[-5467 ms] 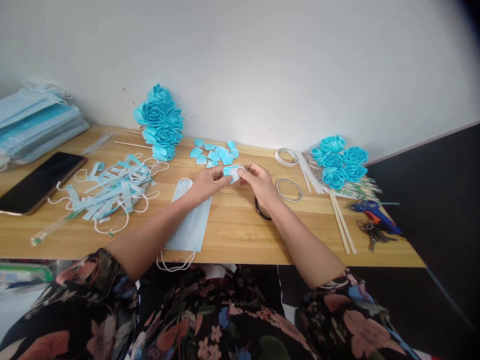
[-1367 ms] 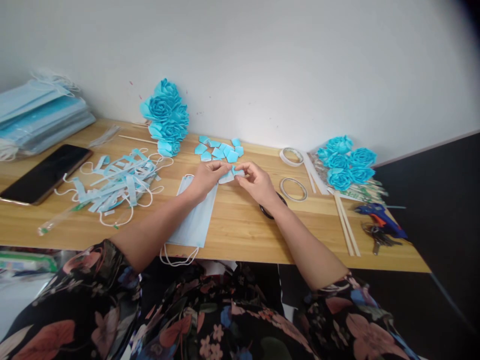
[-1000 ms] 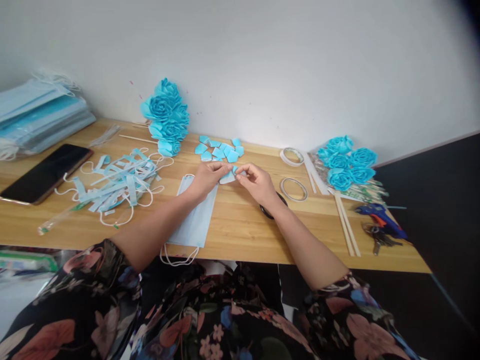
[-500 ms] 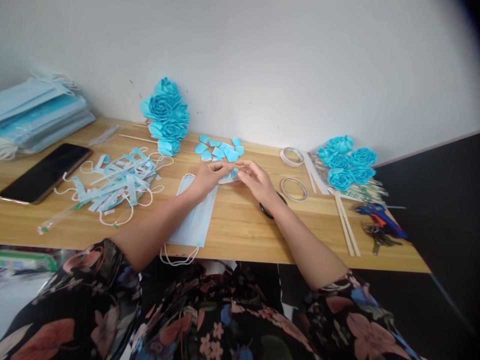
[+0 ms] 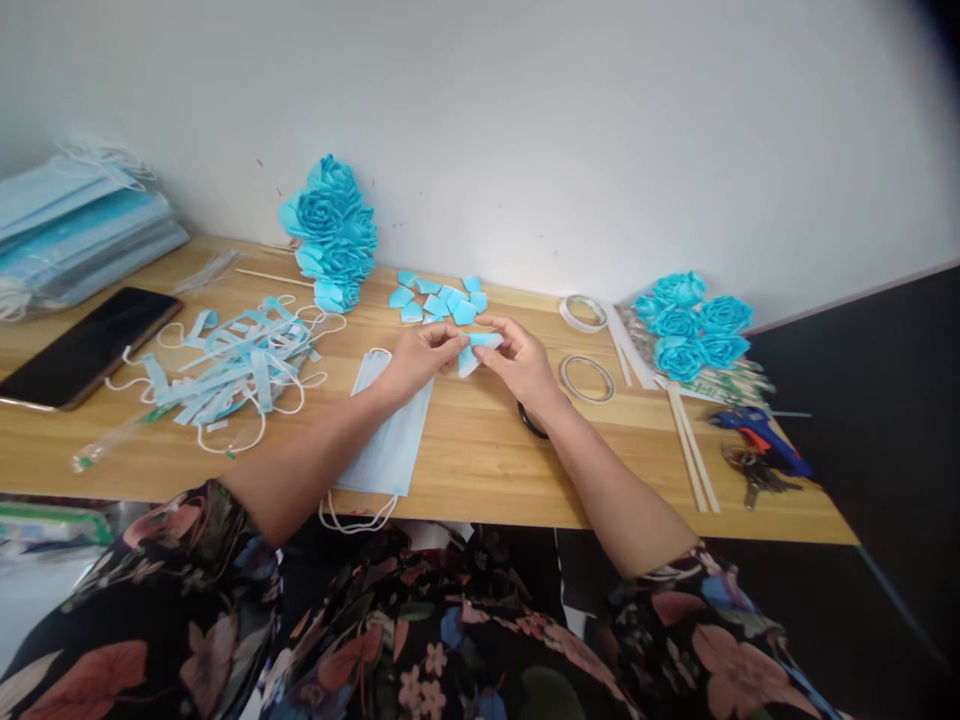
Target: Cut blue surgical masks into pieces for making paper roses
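Observation:
A small light-blue folded petal piece (image 5: 474,351) is pinched between my left hand (image 5: 417,359) and my right hand (image 5: 523,362), just above the wooden table (image 5: 480,450). Both hands have their fingertips closed on it. Just behind them lies a loose cluster of cut blue petal pieces (image 5: 439,297). A flat blue face mask (image 5: 390,438) lies under my left forearm, its ear loop hanging over the front edge.
Blue fabric roses lean on the wall (image 5: 332,232) and lie at the right (image 5: 688,323). Two tape rolls (image 5: 586,377), wooden sticks (image 5: 691,446), a glue gun (image 5: 759,430) and keys sit right. Cut mask strips (image 5: 229,360), a phone (image 5: 88,346) and stacked masks (image 5: 71,236) are left.
The petal piece has been turned and lifted slightly between my fingertips; my right hand closed on it again after spreading half a second ago. The head view shifted a little since the oldest frame.

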Demonstrator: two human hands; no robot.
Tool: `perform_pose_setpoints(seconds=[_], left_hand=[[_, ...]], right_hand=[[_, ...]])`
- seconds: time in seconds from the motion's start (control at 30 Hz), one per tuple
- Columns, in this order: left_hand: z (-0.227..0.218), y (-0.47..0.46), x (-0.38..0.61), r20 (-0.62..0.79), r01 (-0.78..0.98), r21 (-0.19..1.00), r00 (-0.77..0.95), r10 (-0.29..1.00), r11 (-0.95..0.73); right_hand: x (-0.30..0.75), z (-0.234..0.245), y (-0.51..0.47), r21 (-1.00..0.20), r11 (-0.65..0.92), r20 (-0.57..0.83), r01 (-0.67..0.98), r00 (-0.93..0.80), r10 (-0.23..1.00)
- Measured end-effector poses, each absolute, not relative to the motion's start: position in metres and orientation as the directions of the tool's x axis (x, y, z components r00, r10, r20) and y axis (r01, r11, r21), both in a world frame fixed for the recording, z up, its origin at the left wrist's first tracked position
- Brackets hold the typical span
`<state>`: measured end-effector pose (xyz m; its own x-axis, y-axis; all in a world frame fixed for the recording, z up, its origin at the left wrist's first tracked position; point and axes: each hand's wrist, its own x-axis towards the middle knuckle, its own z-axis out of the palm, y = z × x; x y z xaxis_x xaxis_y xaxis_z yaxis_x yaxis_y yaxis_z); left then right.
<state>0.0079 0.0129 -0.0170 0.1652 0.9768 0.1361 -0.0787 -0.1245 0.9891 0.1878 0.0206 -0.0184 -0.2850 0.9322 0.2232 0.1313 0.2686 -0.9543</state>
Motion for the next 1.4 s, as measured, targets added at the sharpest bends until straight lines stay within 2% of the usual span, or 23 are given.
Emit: perform_pose_setpoints(seconds=[0.2,0.47,0.67,1.07,1.2,1.4], left_hand=[[-0.015,0.011,0.008,0.134,-0.058,0.991,0.212,0.968,-0.124],[-0.018,0.013,0.005,0.167,0.071,0.98,0.213,0.963,-0.186],[-0.019,0.014,0.004,0.194,0.094,0.972,0.187,0.963,-0.214],[-0.02,0.014,0.004,0.197,0.101,0.969,0.241,0.95,-0.226],[-0.021,0.015,0.005,0.171,0.053,0.98,0.244,0.955,-0.189],[-0.018,0.016,0.004,0.109,-0.088,0.991,0.127,0.986,-0.098]], right_hand=[[0.19,-0.016,0.023,-0.947,0.302,0.275,0.105,-0.216,0.937],[0.189,-0.014,0.021,-0.95,0.294,0.261,0.107,-0.247,0.933],[0.188,-0.009,0.018,-0.959,0.274,0.251,0.069,-0.235,0.939],[0.189,-0.016,0.021,-0.936,0.32,0.272,0.146,-0.277,0.922],[0.19,-0.01,0.018,-0.935,0.315,0.268,0.162,-0.259,0.928],[0.191,-0.006,0.015,-0.938,0.317,0.276,0.142,-0.25,0.928]])
